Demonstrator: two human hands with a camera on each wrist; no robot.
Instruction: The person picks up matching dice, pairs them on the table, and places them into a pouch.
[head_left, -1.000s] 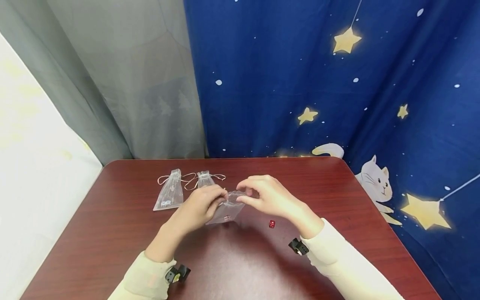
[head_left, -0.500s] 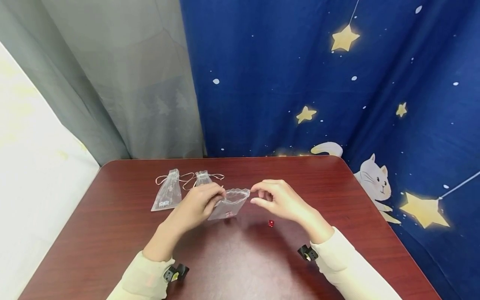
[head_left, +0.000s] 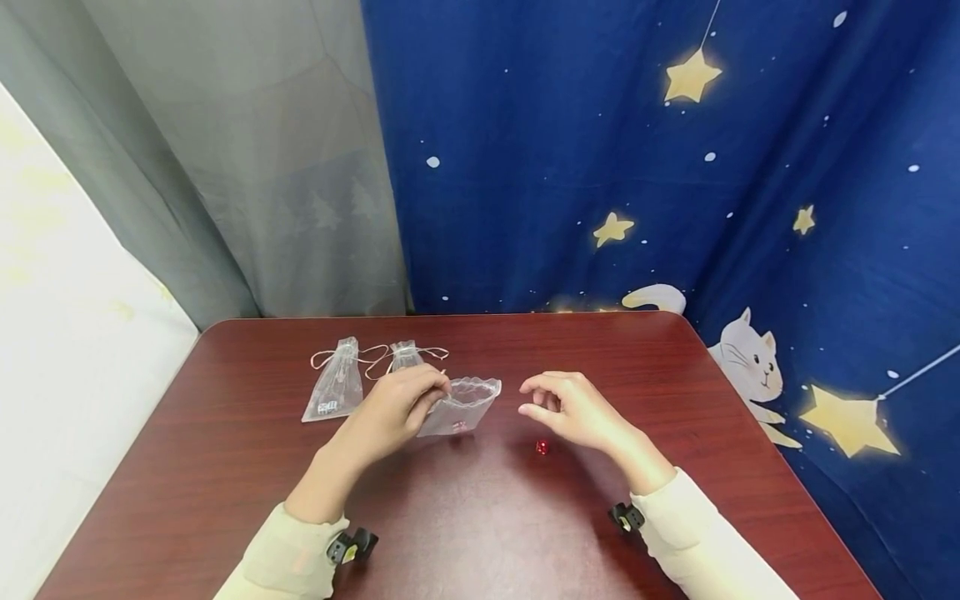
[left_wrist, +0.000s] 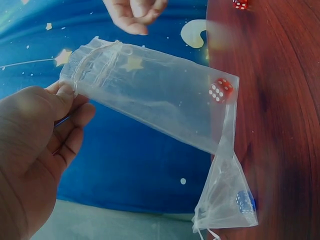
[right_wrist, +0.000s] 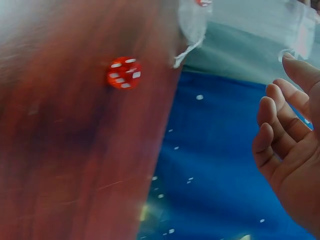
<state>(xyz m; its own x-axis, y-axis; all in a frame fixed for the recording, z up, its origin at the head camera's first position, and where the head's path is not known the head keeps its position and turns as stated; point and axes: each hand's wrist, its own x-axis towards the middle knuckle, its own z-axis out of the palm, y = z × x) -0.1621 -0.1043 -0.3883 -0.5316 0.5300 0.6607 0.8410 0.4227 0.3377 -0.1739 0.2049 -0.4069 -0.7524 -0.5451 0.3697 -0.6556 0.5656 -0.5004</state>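
A sheer white drawstring pouch (head_left: 459, 408) hangs from my left hand (head_left: 401, 402), whose thumb and fingers pinch its rim; its mouth gapes toward the right. Inside, at the bottom corner, lies a red die (left_wrist: 220, 90) with white pips. My right hand (head_left: 577, 407) hovers to the right of the pouch, apart from it, fingers loosely bent around nothing. Below that hand, a second red die (head_left: 542, 447) sits on the table; the right wrist view shows this loose die (right_wrist: 124, 73) larger and slightly blurred.
Two tied sheer pouches lie farther back on the reddish-brown table (head_left: 247, 433). The left tied pouch (head_left: 335, 383) has dark-and-white dice inside; the other tied pouch (head_left: 407, 357) is partly behind my left hand and holds a blue die (left_wrist: 245, 202). Curtains (head_left: 525, 167) hang beyond the table's back edge.
My right hand has drawn away from the pouch's rim, to the right and slightly down. The pouch's mouth has widened, while my left hand keeps its pinch. The loose die stays put.
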